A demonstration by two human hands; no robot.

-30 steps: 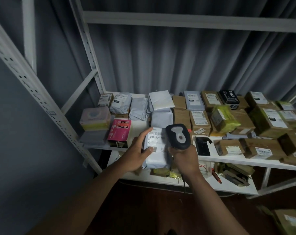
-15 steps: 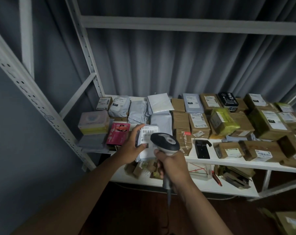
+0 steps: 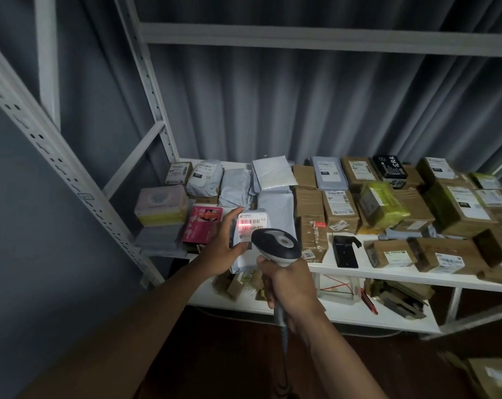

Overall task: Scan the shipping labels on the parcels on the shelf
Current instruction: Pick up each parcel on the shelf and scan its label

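In the head view, the left hand (image 3: 223, 244) gripped a grey poly mailer (image 3: 251, 240) by its left edge, thumb across the front and fingers curled behind, tilting it up just above the near edge of the white shelf (image 3: 388, 273). The mailer's shipping label (image 3: 251, 226) faced the camera, and a red scan line glowed across its barcode, above the printed code 231-239-K01. The right hand (image 3: 287, 286) was wrapped round the handle of a handheld barcode scanner (image 3: 275, 243), whose dark head with a grey top pointed at the label from just below and to the right, overlapping the mailer's lower right corner. The scanner's cable (image 3: 284, 335) hung down from under the fist.

On the shelf, just left of the held mailer, lay a pink box (image 3: 203, 224), and further left a pastel box with a yellow band (image 3: 160, 204) sat on a grey parcel. Behind them, near the far edge, were a small labelled carton (image 3: 178, 173) and a white bag marked 231 (image 3: 205, 178), with more grey mailers (image 3: 272, 175) to their right. Brown cardboard parcels (image 3: 340, 208) with white labels filled the middle and right of the shelf, among them a yellow-green wrapped package (image 3: 383, 204) and a black packet with white lettering (image 3: 389, 168) at the far side. A black scanner stand (image 3: 344, 251) lay flat near the shelf's front edge. A lower shelf (image 3: 359, 315) held loose packing scraps and red wires. A grey curtain (image 3: 301, 105) hung behind the rack.
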